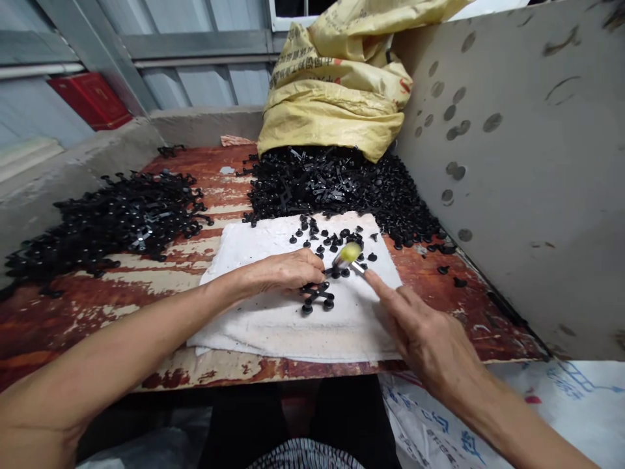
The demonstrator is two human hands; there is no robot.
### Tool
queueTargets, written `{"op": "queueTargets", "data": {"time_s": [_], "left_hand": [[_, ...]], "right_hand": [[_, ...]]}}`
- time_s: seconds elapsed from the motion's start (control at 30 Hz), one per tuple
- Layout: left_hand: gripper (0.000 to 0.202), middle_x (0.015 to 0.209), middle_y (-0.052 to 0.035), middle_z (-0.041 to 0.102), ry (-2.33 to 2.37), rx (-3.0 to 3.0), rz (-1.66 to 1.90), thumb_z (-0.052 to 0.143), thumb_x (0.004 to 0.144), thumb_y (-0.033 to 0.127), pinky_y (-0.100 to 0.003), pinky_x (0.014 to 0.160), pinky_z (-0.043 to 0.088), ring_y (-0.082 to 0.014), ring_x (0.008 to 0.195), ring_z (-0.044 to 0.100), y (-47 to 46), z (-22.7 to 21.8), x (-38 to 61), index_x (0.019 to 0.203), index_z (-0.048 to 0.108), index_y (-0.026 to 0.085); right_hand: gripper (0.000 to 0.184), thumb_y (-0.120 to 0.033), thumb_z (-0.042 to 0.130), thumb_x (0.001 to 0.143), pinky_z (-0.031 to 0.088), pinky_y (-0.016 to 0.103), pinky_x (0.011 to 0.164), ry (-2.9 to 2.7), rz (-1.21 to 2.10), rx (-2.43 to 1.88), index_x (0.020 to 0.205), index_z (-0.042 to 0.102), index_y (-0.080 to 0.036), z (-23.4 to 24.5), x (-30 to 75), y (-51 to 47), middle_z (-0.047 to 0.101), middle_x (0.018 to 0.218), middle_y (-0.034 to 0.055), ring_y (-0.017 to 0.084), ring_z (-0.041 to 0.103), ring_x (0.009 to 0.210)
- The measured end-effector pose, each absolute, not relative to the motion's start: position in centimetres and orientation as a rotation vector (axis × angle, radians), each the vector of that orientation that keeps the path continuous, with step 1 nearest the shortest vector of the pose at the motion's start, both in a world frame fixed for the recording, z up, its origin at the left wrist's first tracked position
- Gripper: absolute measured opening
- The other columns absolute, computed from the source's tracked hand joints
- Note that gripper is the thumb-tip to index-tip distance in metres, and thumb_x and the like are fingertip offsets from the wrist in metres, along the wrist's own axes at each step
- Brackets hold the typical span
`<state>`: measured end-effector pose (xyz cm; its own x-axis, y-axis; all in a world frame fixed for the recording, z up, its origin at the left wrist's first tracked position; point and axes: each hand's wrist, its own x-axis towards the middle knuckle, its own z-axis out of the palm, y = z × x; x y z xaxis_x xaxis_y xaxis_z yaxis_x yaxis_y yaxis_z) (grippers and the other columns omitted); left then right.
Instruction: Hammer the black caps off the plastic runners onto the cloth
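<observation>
My left hand [293, 268] is closed at the middle of a folded white cloth [273, 335], its fingertips pinching a black part. Beneath those fingers a crossed black linkage [319, 296] with round knobs at its ends sticks out toward me. My right hand [422, 326] is wrapped round the handle of a small hammer. The yellow head of the hammer [349, 253] is smeared by motion, just right of my left fingertips. Loose black knob-like pieces [334, 244] are scattered over the far half of the cloth.
Black linkages [131, 212] are heaped on the left of the worn red-brown tabletop [229, 185]. A bigger pile of black parts [332, 185] spills from a yellow woven sack [336, 111] at the back. A stained pale panel [527, 182] stands along the right; a red box [90, 101] is at back left.
</observation>
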<state>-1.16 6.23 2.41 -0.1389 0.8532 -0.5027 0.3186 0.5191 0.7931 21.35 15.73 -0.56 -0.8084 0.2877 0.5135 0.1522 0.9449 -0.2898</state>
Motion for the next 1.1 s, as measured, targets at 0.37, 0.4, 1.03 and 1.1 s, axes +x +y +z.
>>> {"op": "queueTargets", "data": {"time_s": [0.37,0.4,1.03,1.1], "left_hand": [[0.020,0.047,0.0018,0.045,1.763,1.010,0.575,0.053,0.071,0.021,-0.025,0.041,0.022,-0.0077,0.039,0.034,6.2,2.4,-0.8,0.053,0.043,0.019],[0.021,0.047,0.0016,0.046,1.768,1.002,0.578,0.053,0.071,0.021,-0.025,0.041,0.022,-0.0079,0.039,0.035,6.2,2.3,-0.9,0.053,0.042,0.020],[0.032,0.079,-0.0010,0.058,2.045,1.283,0.815,0.040,0.091,0.045,-0.026,0.061,0.037,-0.0141,0.070,0.052,1.7,3.6,1.6,0.086,0.055,0.018],[0.037,0.078,-0.0015,0.058,2.004,1.216,0.840,0.036,0.093,0.047,-0.026,0.060,0.038,-0.0139,0.068,0.052,1.2,3.3,1.7,0.081,0.054,0.017]], "right_hand": [[0.059,-0.009,0.037,0.090,0.053,0.029,0.047,-2.547,0.286,-0.351,0.147,0.041,-0.021,-1.6,21.4,15.7,0.069,0.088,0.0094,0.020,0.066,0.061],[0.057,-0.009,0.037,0.090,0.054,0.030,0.050,-2.531,0.315,-0.372,0.146,0.042,-0.020,-1.8,21.5,15.8,0.069,0.092,0.0107,0.020,0.067,0.064],[0.038,-0.053,0.071,0.072,0.025,0.018,0.033,-1.673,1.953,-0.850,0.079,0.051,-0.021,-0.9,19.8,13.3,0.040,0.043,-0.0115,0.005,0.032,0.032],[0.040,-0.053,0.073,0.071,0.025,0.018,0.034,-1.570,1.940,-0.850,0.080,0.051,-0.021,-1.2,19.7,13.1,0.041,0.043,-0.0111,0.005,0.034,0.033]]}}
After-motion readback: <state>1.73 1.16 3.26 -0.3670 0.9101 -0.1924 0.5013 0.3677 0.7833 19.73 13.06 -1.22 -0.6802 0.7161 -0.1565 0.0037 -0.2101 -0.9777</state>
